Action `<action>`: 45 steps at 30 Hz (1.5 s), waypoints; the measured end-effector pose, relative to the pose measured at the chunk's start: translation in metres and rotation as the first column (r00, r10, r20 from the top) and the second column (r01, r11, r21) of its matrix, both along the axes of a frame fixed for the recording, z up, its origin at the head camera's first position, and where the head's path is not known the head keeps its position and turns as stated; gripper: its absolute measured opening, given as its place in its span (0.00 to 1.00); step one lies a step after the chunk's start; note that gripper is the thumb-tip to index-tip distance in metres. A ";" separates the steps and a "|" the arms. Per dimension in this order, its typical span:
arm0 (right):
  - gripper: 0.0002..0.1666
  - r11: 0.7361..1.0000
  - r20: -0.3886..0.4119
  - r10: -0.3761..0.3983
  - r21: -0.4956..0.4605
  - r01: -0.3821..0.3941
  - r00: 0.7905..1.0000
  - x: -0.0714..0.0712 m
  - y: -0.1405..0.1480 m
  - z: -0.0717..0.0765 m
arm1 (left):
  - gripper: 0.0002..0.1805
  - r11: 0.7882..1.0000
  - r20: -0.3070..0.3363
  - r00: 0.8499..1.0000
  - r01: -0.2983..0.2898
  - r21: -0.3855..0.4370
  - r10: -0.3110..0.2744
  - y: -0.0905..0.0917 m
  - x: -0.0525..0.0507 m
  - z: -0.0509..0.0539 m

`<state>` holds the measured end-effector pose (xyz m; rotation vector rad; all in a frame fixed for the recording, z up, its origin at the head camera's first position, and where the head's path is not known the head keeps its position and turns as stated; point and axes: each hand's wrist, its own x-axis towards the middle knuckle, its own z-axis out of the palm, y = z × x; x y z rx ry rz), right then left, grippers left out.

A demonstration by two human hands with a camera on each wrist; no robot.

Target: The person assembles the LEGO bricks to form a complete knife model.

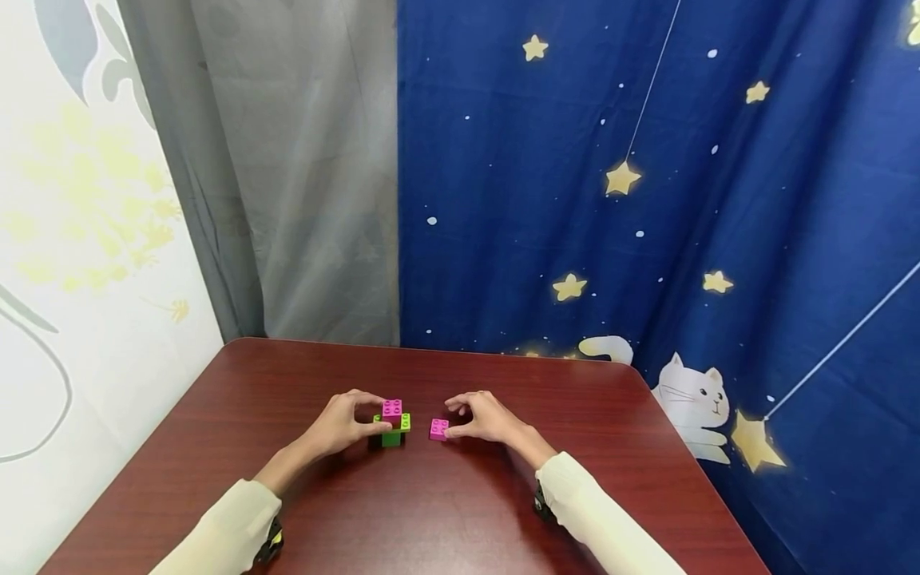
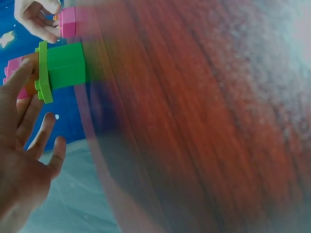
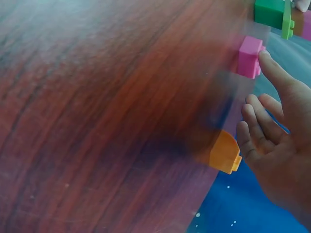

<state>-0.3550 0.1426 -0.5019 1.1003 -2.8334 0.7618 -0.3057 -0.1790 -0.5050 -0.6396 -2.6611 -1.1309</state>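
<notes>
A stack of blocks (image 1: pixel 391 438) stands upright on the table: green at the bottom, a wide lime piece (image 2: pixel 44 73), an orange-brown block and a pink block (image 1: pixel 391 408) on top. My left hand (image 1: pixel 345 422) pinches its upper part between thumb and fingers, the other fingers spread in the left wrist view. To the right, apart from the stack, a loose pink block (image 1: pixel 438 430) lies on the table (image 1: pixel 431 511). The thumb of my right hand (image 1: pixel 487 418) touches this block's side, with the other fingers loosely bent and off it.
An orange block (image 3: pixel 225 152) with a rounded side sits on the table beside my right hand in the right wrist view; the head view does not show it. Behind the table's far edge hang a grey curtain (image 1: pixel 323 176) and a blue star-patterned curtain (image 1: pixel 503 184).
</notes>
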 end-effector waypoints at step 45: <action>0.22 0.999 0.007 -0.035 0.021 0.034 0.999 0.004 -0.015 -0.010 | 0.23 1.000 0.021 1.000 0.019 0.005 -0.019 -0.002 -0.001 0.003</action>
